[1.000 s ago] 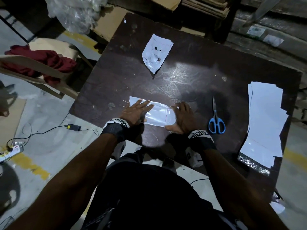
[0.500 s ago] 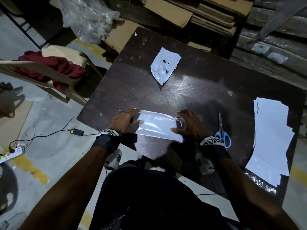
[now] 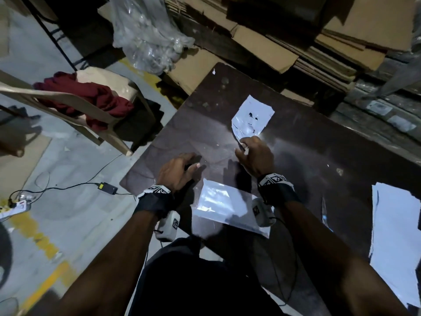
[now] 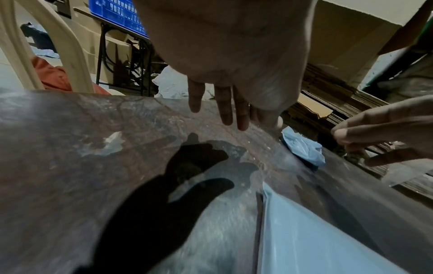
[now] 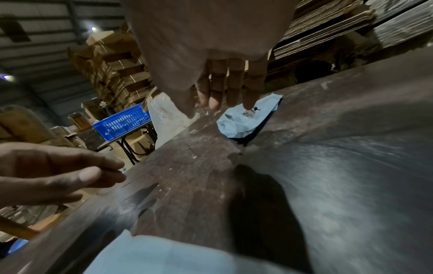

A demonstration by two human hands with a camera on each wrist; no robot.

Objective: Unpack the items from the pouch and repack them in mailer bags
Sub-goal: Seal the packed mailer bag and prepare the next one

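Note:
A crumpled white pouch (image 3: pixel 251 118) (image 5: pixel 243 124) (image 4: pixel 302 148) with small dark items showing lies at the far middle of the dark table (image 3: pixel 330 160). My right hand (image 3: pixel 245 149) (image 5: pixel 225 100) reaches out with straight fingers, and its fingertips are at the pouch's near edge. My left hand (image 3: pixel 191 164) (image 4: pixel 225 111) hovers open just above bare table, left of the right hand and holding nothing. A flat white mailer bag (image 3: pixel 224 206) (image 4: pixel 316 241) (image 5: pixel 164 255) lies by the table's front edge, between my wrists, with neither hand on it.
A stack of white mailer bags (image 3: pixel 396 236) sits at the table's right edge. Left of the table stands a plastic chair with a red cloth (image 3: pixel 91 103). Cardboard stacks (image 3: pixel 273 42) and a clear plastic bag (image 3: pixel 145 42) lie behind. A power adapter (image 3: pixel 107 188) lies on the floor.
Both hands have let go of the flat mailer bag and moved forward across the table. The right hand has reached the pouch's near edge. The bag now lies nearer the front edge.

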